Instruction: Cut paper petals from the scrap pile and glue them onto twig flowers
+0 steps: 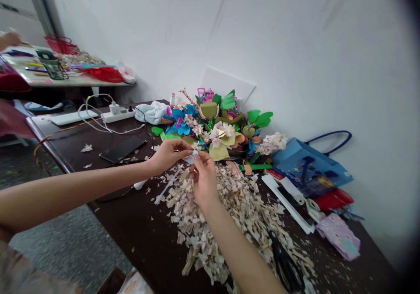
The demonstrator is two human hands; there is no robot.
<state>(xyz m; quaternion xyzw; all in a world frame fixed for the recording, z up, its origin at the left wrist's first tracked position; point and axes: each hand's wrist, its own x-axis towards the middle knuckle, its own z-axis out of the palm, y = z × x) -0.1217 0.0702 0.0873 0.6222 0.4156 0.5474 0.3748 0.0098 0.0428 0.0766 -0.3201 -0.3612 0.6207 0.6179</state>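
Observation:
My left hand (pixel 169 155) and my right hand (pixel 204 178) meet over the dark table. Both have fingertips pinched on a small pale, paper-like piece (pixel 189 158); its exact kind is too small to make out. Beneath my right hand spreads a heap of dry, beige flakes (pixel 236 197), thin and curled. A narrow translucent strip (pixel 167 187) lies at the heap's left edge. Just beyond my hands stands a pile of coloured artificial petals and leaves (pixel 218 149) in blue, green, yellow and orange, with pale flower clusters (pixel 223 132) among them.
Black-handled scissors (pixel 284 259) lie by my right forearm. A blue bag (pixel 308 162), a white tray (pixel 288 204) and a purple cloth (pixel 339 235) are at right. On the left are a phone (pixel 123 148), a power strip (pixel 118 114) and cables. Another person's hand (pixel 9 40) shows far left.

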